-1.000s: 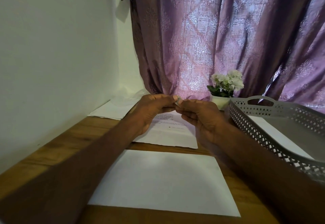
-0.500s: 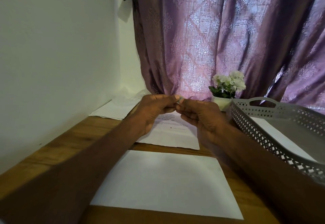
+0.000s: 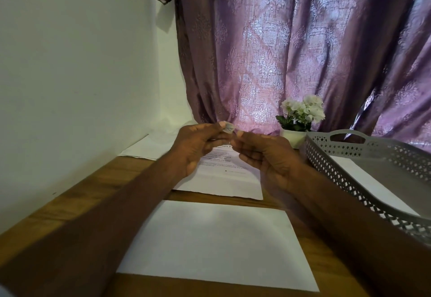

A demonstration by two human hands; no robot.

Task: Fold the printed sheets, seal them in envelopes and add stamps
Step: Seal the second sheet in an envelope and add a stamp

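Right now your left hand point(image 3: 198, 147) and right hand point(image 3: 268, 156) meet above the printed sheet point(image 3: 224, 180), fingers point(image 3: 221, 128) pinching a small stamp point(image 3: 227, 128); the white envelope point(image 3: 219, 243) lies nearer you on the desk point(image 3: 93, 187).

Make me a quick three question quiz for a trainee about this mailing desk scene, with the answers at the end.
1. True or false: the white envelope lies flat on the wooden table nearer the person than the printed sheet.
2. Multiple choice: what do the left hand and right hand pinch between their fingertips? A) a pen B) a small stamp C) a flower
3. Fill in: the flower pot stands in front of the ____ curtain, beside the grey tray.

Key: 1 true; 2 B; 3 purple.
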